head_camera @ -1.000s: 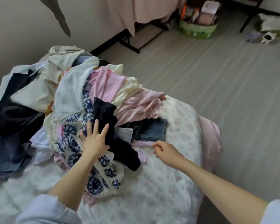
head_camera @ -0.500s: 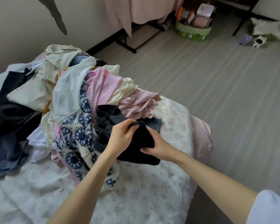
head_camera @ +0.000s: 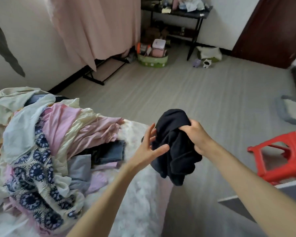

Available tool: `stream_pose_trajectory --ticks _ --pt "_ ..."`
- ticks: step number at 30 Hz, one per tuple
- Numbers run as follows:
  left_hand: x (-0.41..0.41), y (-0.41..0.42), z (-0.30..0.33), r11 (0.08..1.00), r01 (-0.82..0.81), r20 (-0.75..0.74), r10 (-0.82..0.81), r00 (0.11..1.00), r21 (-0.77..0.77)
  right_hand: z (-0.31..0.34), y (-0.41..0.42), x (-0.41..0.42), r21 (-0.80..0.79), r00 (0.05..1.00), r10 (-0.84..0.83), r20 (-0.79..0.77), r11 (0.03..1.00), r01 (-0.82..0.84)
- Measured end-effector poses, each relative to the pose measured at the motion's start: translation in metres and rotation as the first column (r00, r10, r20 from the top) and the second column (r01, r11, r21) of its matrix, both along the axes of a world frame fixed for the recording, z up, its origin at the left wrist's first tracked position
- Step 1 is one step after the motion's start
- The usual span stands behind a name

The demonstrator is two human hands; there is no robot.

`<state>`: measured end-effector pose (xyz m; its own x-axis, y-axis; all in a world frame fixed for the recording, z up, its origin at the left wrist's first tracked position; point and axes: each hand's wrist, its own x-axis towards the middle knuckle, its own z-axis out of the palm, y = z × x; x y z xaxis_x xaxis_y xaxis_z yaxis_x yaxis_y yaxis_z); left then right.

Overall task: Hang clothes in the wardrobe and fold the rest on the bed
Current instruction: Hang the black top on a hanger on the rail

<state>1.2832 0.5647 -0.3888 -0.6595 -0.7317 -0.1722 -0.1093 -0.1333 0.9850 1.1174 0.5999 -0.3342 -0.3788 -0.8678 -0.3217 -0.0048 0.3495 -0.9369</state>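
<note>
Black garment (head_camera: 174, 147) hangs off the bed (head_camera: 140, 194) edge, gripped by right hand (head_camera: 197, 136).

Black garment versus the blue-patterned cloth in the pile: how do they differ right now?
The black garment is plain and dark; the blue-patterned cloth is cream with navy motifs. The black garment hangs bunched in the right hand, off the bed; the patterned cloth lies draped over the pile. Both are unfolded.

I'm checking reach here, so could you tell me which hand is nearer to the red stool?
The right hand. It grips the black garment out over the floor, on the side toward the red stool. The left hand is open on the garment's other side, nearer the bed.
</note>
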Motion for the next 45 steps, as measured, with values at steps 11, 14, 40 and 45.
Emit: stream_pose_trajectory --ticks 11,14,40,45 --pt "-0.166 0.159 0.039 0.961 0.141 0.061 -0.13 0.99 -0.237 0.023 0.216 -0.14 0.208 0.627 -0.622 0.469 0.768 0.606" --pt "-0.203 0.197 0.052 0.968 0.221 0.14 -0.204 0.969 -0.121 0.016 0.284 -0.147 0.105 0.718 -0.575 0.393 0.803 0.586" --pt "-0.461 0.46 0.085 -0.015 0.778 0.639 -0.581 0.505 -0.628 0.047 0.696 -0.232 -0.026 0.094 -0.634 -0.768 0.178 0.984" --pt "-0.506 0.511 0.104 -0.085 0.736 0.562 -0.707 0.43 -0.672 0.057 0.749 -0.216 -0.003 0.02 -0.517 -0.856 0.044 0.999"
